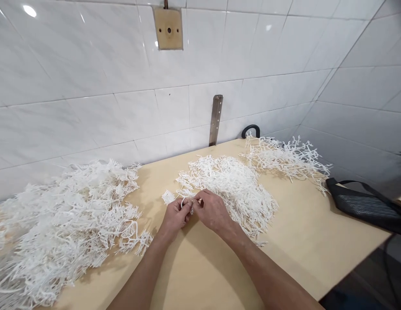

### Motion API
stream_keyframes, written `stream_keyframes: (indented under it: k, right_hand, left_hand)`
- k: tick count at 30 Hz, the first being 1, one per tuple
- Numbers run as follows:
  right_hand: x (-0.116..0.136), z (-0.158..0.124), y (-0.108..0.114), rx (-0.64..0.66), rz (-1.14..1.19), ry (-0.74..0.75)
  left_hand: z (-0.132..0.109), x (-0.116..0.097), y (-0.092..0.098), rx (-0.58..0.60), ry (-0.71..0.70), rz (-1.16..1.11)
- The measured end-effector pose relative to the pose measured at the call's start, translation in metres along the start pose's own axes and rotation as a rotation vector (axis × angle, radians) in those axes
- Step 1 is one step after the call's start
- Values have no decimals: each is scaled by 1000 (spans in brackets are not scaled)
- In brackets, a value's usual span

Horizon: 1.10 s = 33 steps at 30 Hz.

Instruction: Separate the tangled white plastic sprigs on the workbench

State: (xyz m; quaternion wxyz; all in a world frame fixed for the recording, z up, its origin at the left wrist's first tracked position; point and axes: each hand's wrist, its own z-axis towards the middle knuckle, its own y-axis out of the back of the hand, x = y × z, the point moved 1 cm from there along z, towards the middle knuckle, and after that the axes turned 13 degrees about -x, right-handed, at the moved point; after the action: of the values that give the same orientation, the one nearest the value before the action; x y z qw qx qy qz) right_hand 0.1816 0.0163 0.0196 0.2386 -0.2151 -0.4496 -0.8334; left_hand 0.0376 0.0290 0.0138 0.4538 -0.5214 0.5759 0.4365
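White plastic piece (183,202), small and stringy, sits between your two hands, over the tabletop (293,228) and just in front of the middle heap (239,189). Your left hand (177,215) has a narrow grip, thumb and fingers pinching the piece, with a thin white loop showing beside the thumb. Your right hand (213,210) meets it from the other side; its grip is also narrow, fingertips closed on the piece. Exact finger contact is too small to read.

Layout: the middle heap consists of short, fine white strands and lies partly behind your right hand. Near your left hand, a small white cluster (168,196) lies apart from that heap. To the left, a larger pile (64,228) of white branching pieces spreads toward you. At the far right, a looser pile (284,157) shows longer, branched strands. A black mesh item (365,204) rests at the right edge. Behind, a metal strip (216,120) stands upright against the tiled wall (90,64).
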Motion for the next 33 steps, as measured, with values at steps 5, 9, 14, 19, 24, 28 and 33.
stream_keyframes:
  k: [5,9,14,19,24,28,33]
  right_hand:
    - [-4,4,7,67,-39,-44]
    - [-8,6,11,156,2,-1]
    - [-8,8,15,224,141,-22]
    - [-7,5,12,178,142,-31]
    - [-6,2,2,101,30,43]
    - [-4,2,-2,90,25,25]
    - [-10,3,3,344,427,-333]
  left_hand:
    - [0,1,-2,20,-68,116]
    - [2,1,2,72,-37,94]
    - [4,2,9,118,78,-32]
    - [4,2,10,116,87,-49]
    - [2,1,7,139,70,-33]
    - [3,2,8,131,55,-45]
    - [2,3,12,207,59,-122]
